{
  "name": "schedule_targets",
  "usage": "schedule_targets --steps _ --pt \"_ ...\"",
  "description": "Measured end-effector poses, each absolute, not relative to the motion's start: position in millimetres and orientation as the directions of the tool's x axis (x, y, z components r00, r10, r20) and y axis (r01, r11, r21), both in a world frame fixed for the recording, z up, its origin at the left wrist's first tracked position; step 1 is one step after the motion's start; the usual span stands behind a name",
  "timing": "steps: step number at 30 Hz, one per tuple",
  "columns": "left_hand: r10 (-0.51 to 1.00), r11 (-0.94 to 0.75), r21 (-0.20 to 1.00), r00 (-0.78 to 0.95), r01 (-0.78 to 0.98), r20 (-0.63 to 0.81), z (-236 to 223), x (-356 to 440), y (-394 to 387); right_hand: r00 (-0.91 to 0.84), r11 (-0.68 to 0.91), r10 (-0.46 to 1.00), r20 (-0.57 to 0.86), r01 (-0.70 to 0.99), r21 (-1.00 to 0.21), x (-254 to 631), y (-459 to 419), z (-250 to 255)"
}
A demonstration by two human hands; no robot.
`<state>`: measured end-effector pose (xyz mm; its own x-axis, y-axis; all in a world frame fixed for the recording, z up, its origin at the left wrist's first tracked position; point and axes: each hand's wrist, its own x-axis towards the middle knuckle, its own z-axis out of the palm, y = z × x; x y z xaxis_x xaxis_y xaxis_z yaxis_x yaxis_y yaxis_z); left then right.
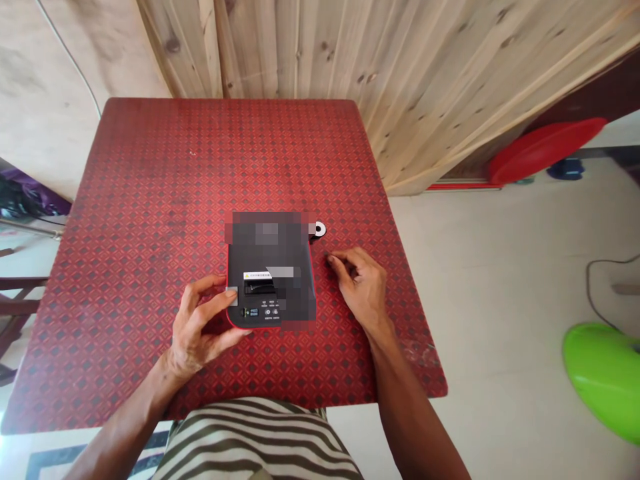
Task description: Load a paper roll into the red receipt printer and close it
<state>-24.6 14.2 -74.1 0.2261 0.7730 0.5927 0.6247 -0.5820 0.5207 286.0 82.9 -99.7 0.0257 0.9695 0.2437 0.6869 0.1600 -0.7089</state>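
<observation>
A black, box-like device (255,250) with a red rim lies on the patterned red table, and parts of it are blurred out by blocks. Its top shows a slot, a small lit display, several small round controls and a white label with a yellow warning sign. My left hand (200,320) grips its near left corner, thumb along the front edge and fingers on the left side and top. Right of the device, my right hand (363,283) is closed in a pinch low over the table, with a small dark bit showing at the fingertips. A white ring-shaped piece (321,229) with a black part sits at the device's far right.
The red table (225,153) stands against a wooden plank wall (310,53). A green rounded object (605,380) and a red one (545,152) stand on the right, beyond the table. A dark cable (590,287) lies on the pale floor.
</observation>
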Motion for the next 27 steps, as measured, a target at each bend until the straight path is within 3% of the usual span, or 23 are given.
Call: schedule_targets --steps 9,13,16,18,20,23,27 --pt "0.78 -0.593 0.579 0.22 0.56 0.586 -76.3 -29.0 19.1 0.012 0.211 0.957 0.291 0.66 -0.721 285.9 80.6 -87.1" --pt "0.775 -0.589 0.554 0.217 0.588 0.593 -79.8 -27.8 16.8 -0.105 0.38 0.901 0.42 0.656 -0.652 272.5 72.4 -46.2" --pt "0.749 -0.613 0.515 0.235 0.599 0.62 -81.8 -26.6 16.2 -0.308 0.559 0.818 0.486 0.626 -0.544 248.6 71.8 -13.0" --pt "0.736 -0.626 0.498 0.243 0.6 0.632 -82.1 -26.4 16.4 -0.496 0.637 0.77 0.402 0.637 -0.434 226.9 79.1 2.5" --pt "0.73 -0.63 0.485 0.249 0.606 0.636 -82.1 -26.5 16.5 -0.636 0.654 0.752 0.17 0.691 -0.308 203.9 91.6 11.6" --pt "0.729 -0.63 0.477 0.254 0.613 0.635 -83.0 -27.0 15.9 -0.648 0.629 0.744 -0.163 0.762 -0.157 176.1 111.9 16.6" --pt "0.739 -0.62 0.475 0.261 0.624 0.621 -85.5 -27.6 15.0 -0.652 0.653 0.71 -0.266 0.751 -0.099 163.5 126.7 17.5"
